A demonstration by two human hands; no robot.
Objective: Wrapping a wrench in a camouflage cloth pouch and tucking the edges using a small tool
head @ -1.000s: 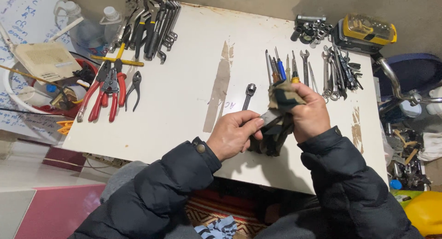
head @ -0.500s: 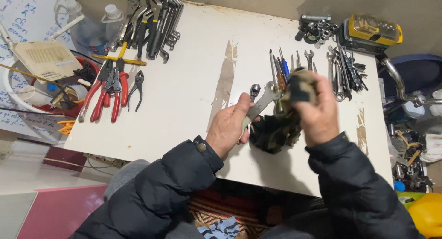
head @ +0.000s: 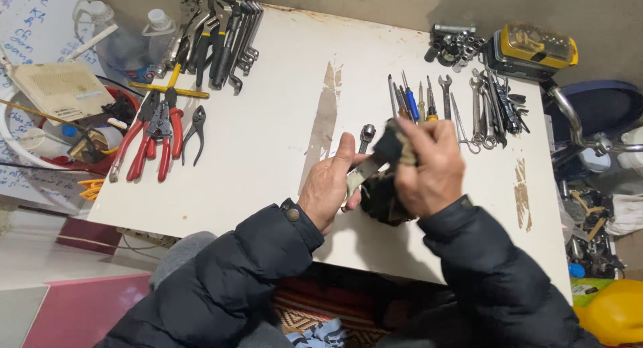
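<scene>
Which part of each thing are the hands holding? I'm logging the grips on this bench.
The left hand holds a metal wrench by its lower shaft; the ring end sticks out. The right hand has a dark rag bunched against the wrench.

— How's the light?
— Even and fairly bright, from above; the white tabletop (head: 268, 140) reflects it softly, without harsh glare.
— Shadows?
— Soft ones beneath the sleeves at the near edge.
— Sharpness?
— Mostly crisp. The right hand (head: 429, 167) is slightly motion-blurred, and wide-angle bending shows at the left and right edges.
</scene>
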